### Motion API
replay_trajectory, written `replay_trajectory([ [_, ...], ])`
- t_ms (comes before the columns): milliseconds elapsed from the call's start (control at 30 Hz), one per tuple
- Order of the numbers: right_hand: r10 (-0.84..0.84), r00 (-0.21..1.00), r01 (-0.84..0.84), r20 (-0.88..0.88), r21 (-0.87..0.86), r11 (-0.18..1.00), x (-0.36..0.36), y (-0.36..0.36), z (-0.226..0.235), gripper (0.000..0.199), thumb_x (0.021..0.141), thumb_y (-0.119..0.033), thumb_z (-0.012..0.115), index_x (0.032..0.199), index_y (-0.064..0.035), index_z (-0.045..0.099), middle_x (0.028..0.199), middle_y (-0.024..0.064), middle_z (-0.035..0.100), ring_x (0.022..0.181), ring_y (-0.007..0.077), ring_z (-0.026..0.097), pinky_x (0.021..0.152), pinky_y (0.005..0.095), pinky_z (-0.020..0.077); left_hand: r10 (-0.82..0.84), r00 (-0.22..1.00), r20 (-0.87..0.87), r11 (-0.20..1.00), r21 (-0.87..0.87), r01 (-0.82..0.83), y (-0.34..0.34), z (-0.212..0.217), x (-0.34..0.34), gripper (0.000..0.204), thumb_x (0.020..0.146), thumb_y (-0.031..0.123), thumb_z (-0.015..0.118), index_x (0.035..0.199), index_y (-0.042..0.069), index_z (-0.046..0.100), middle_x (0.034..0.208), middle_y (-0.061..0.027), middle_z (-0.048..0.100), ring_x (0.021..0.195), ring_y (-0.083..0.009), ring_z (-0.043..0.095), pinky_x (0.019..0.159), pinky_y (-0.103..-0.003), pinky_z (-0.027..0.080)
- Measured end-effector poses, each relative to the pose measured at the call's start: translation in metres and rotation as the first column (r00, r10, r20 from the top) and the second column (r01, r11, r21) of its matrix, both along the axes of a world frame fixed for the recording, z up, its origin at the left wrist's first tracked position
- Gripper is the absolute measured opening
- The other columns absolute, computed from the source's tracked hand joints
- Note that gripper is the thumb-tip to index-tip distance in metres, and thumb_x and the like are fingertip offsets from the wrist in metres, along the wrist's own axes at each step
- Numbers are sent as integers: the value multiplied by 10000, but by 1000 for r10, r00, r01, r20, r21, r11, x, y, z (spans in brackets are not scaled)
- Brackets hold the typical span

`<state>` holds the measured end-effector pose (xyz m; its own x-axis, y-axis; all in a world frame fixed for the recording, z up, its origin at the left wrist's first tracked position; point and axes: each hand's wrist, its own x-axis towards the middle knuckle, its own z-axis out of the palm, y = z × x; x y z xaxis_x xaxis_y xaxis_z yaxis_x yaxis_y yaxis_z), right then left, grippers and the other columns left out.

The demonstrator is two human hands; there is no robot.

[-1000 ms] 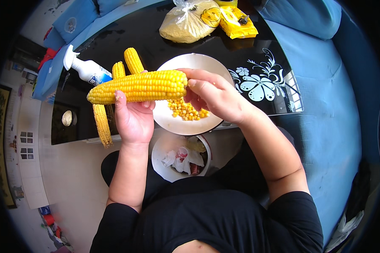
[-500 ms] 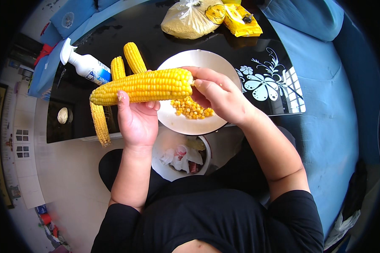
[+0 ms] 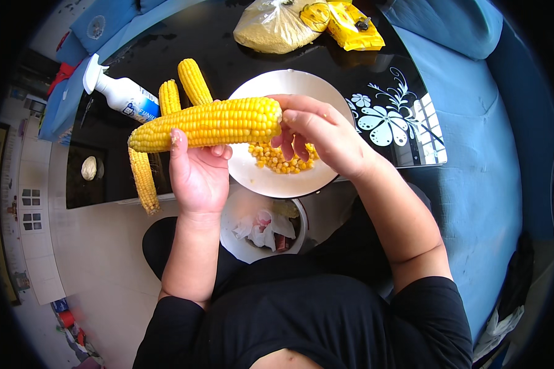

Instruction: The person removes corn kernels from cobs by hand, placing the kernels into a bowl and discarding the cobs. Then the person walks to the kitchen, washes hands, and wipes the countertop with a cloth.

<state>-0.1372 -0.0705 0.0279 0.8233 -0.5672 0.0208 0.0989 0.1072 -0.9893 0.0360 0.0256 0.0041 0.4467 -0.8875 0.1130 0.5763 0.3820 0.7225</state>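
Observation:
A large ear of corn [image 3: 206, 125] lies nearly level in front of me, its yellow kernels in full rows. My left hand [image 3: 198, 175] holds it from below, the thumb up against its near side. At the ear's right end, my right hand [image 3: 326, 132] has its thumb and forefinger against the tip, with the other fingers curled beneath. Under it, a white plate [image 3: 261, 178] carries a heap of loose corn kernels [image 3: 283, 161]. Beyond the held ear, more ears of corn [image 3: 194, 82] lie on the table, and a thin cob [image 3: 144, 181] juts over the near edge.
A white spray bottle [image 3: 126, 95] lies on the black glass table [image 3: 375, 74] at left, near a small pale object [image 3: 89, 168]. At the back are a bag of yellow grain [image 3: 271, 31] and a yellow packet [image 3: 357, 31]. A waste bin [image 3: 228, 224] stands below; a blue sofa [image 3: 474, 184] flanks the right.
The right hand's thumb has shifted slightly at the ear's tip, and its lower fingers show more apart. The held ear has moved very slightly left; the left hand keeps its hold.

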Motion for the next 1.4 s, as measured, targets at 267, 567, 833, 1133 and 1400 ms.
replay_trajectory([
  [267,124,988,-105,88,-189,976,0,-6,-9,518,873,-273,521,1256,45,376,1062,102,557,891,146,552,777,272,463,-30,1000,-4,1000,-3,30,0,0,1,430,875,401,463,1160,79,439,1072,-105,549,700,-101,492,596,-215,399],
  [567,-178,972,27,-156,-676,737,-6,-2,-4,398,847,-103,385,1226,19,397,919,135,585,829,198,596,760,295,468,0,997,79,999,51,-4,0,1,-3,354,876,385,475,1062,83,486,905,-48,576,649,-100,491,597,-234,408],
  [833,-65,998,69,25,-481,874,-5,-3,-13,396,857,-109,384,1231,19,395,855,126,570,756,197,579,709,301,466,-39,999,-3,998,46,39,1,0,3,366,899,372,445,1116,78,456,941,-47,572,631,-81,482,577,-218,415],
  [1133,2,1000,2,12,-345,939,-5,0,-6,412,913,-202,408,1268,4,382,937,89,560,785,115,562,733,254,468,-37,999,-28,998,47,38,1,1,3,381,899,375,448,1133,73,445,973,-61,569,628,-82,486,564,-201,429],
  [1400,-32,999,32,4,-281,959,-3,2,-6,375,892,-123,373,1244,2,408,944,94,565,786,109,572,728,246,476,-34,999,-32,997,64,36,0,2,2,365,896,377,450,1109,80,460,948,-52,572,624,-79,488,563,-207,426],
])
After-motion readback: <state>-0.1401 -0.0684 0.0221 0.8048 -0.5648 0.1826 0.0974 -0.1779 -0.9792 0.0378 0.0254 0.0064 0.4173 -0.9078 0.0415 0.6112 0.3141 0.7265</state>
